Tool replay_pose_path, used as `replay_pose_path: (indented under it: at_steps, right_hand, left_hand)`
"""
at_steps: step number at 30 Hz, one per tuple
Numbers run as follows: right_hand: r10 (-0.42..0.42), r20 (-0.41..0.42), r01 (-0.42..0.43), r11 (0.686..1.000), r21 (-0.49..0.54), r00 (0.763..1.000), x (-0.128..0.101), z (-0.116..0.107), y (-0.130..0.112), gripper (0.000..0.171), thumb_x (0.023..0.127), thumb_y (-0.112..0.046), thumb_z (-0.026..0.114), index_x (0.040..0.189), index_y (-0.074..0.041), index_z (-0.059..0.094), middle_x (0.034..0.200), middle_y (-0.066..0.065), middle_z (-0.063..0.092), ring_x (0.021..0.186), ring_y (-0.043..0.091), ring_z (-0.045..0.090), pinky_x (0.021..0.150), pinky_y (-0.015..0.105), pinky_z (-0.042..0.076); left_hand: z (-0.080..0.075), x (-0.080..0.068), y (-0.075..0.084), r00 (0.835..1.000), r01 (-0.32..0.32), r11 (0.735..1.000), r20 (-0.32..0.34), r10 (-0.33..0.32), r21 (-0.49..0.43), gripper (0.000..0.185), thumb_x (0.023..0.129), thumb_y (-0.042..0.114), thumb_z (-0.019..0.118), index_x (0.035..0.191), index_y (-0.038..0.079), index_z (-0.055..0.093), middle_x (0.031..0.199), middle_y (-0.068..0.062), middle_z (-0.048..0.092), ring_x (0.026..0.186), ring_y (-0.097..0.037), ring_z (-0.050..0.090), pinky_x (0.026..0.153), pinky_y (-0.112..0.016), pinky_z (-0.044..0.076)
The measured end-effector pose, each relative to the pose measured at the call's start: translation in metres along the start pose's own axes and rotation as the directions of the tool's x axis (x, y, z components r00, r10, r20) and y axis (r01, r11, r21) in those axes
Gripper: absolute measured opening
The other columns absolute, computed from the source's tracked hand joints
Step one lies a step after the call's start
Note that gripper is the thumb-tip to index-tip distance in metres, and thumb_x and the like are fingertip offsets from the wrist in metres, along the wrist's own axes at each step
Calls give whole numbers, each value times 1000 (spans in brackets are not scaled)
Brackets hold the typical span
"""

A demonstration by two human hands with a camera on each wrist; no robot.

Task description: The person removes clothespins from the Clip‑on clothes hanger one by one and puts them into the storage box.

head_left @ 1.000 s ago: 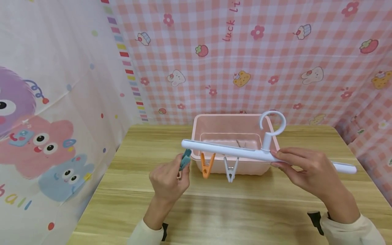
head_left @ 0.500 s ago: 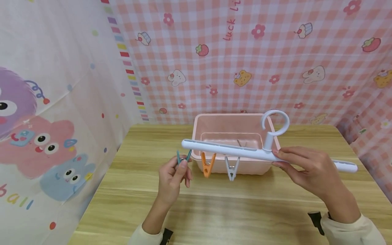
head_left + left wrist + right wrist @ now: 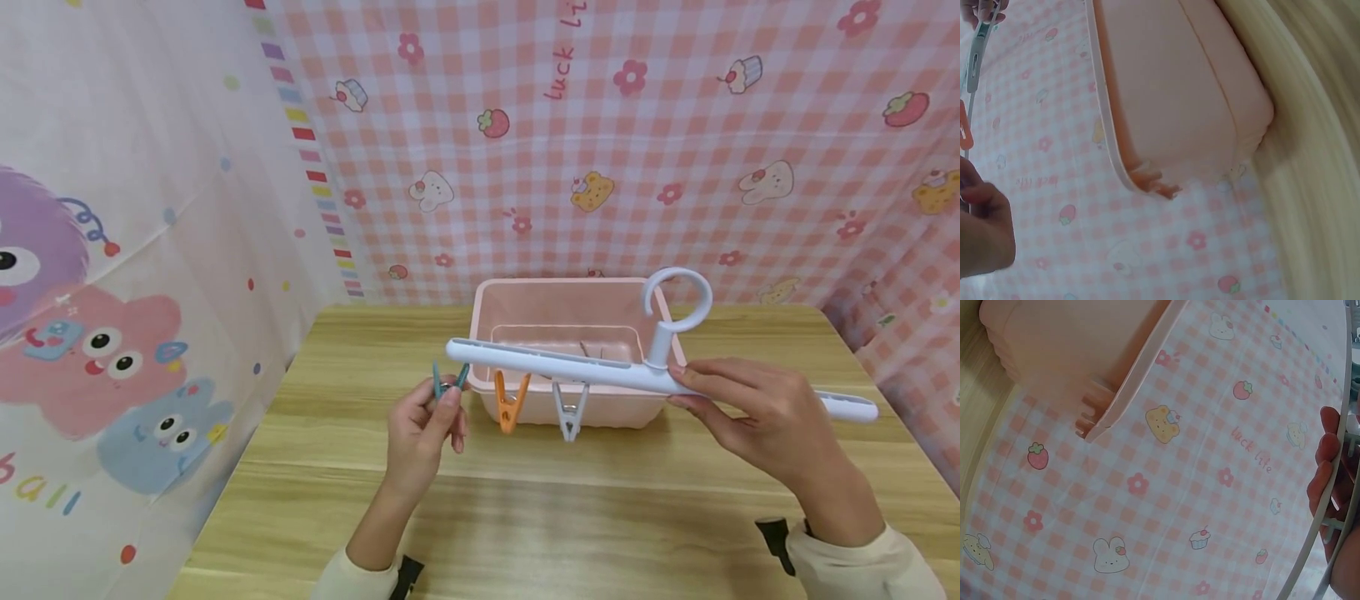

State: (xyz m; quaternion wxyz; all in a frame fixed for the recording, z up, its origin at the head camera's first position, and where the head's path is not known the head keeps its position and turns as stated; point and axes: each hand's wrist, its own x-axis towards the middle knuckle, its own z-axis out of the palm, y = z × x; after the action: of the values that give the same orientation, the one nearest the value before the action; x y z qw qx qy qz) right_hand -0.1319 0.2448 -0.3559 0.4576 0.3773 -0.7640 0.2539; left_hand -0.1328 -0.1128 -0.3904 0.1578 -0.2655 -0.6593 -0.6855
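The left hand (image 3: 422,427) pinched a teal clothespin (image 3: 450,380) between thumb and fingertips, its prongs spread upward just under the left tip of the pale blue hanger bar (image 3: 570,367), at centre frame. A second before, the same hand had been lower and further left, with the pin lying against the fingers; since then it had turned the pin upright and brought it close to the bar end, and over the last half second it barely moved. I judged the pin close to being clipped on, though not yet touching the bar.

The right hand (image 3: 757,412) gripped the bar near its ring hook (image 3: 675,304), holding it level above the counter (image 3: 525,517). An orange clothespin (image 3: 510,404) and a white clothespin (image 3: 569,411) hung from the bar in front of the pink basket (image 3: 487,333).

The left wrist view showed only the basket's underside (image 3: 1172,94) and a sliver of fingers; the right wrist view caught fingertips (image 3: 1325,469) on the bar edge. What lay inside the basket was hard to make out.
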Motion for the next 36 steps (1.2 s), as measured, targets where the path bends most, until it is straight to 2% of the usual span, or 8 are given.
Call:
replay_pose_path:
  at_steps: [6,13,16,19,23,25,30,36]
  right_hand:
    - [-9,-2,9,1000,2,1000,0,1,0,48,99,-47,62,90,-4,83,78,13,77,72,11,73,78,8,54]
    - [-10,24,10,1000,-12,1000,0,1,0,49,100,-47,60,89,-5,83,78,11,77,68,17,72,78,9,54]
    - [-13,26,13,1000,-10,1000,-1,1,0,49,100,-47,60,89,-5,83,78,11,77,67,18,72,78,9,54]
    - [-14,15,14,1000,-17,1000,-2,1,0,49,99,-47,60,88,-5,83,77,12,77,68,17,72,80,9,54]
    - [-9,-7,9,1000,-21,1000,-2,1,0,49,99,-48,61,87,-6,83,77,13,77,69,15,72,81,8,53]
    - [-6,-16,6,1000,-12,1000,-2,1,0,48,99,-47,62,87,-5,83,76,14,76,70,14,72,81,8,53]
    - [-7,-29,8,1000,9,1000,-1,2,0,47,98,-46,62,88,-4,83,76,15,76,73,11,73,84,7,52]
    - [-9,-30,9,1000,2,999,-1,2,0,48,98,-46,62,88,-4,83,76,15,76,72,13,73,84,7,52]
  left_hand:
    - [-4,4,-5,945,-271,852,-43,323,449,16,98,2,59,84,-4,63,55,-8,55,43,-6,45,40,-14,37]
    - [-9,13,-12,690,-451,264,146,708,853,30,101,20,55,84,-1,70,49,0,54,36,-7,33,37,-18,22]
    - [-9,13,-14,624,-443,142,191,757,885,29,99,18,56,84,-2,71,51,-1,59,35,-7,32,38,-20,21]
    - [-8,10,-16,689,-468,288,141,711,835,31,101,19,56,81,-2,68,49,0,53,36,-6,33,39,-16,22]
    - [-3,3,-8,931,-323,810,9,365,489,21,101,7,56,85,-5,64,51,-3,47,40,-2,37,37,-15,30]
    - [-3,1,-2,994,-106,974,0,108,202,18,102,4,53,93,-2,66,55,-1,51,43,-1,41,37,-16,33]
    - [-8,1,8,960,277,930,116,-255,-242,31,108,16,41,101,21,70,60,14,56,46,4,46,40,-15,34]
    - [-9,2,9,952,301,916,140,-272,-265,32,109,17,40,100,24,70,60,16,56,47,4,46,38,-20,31]
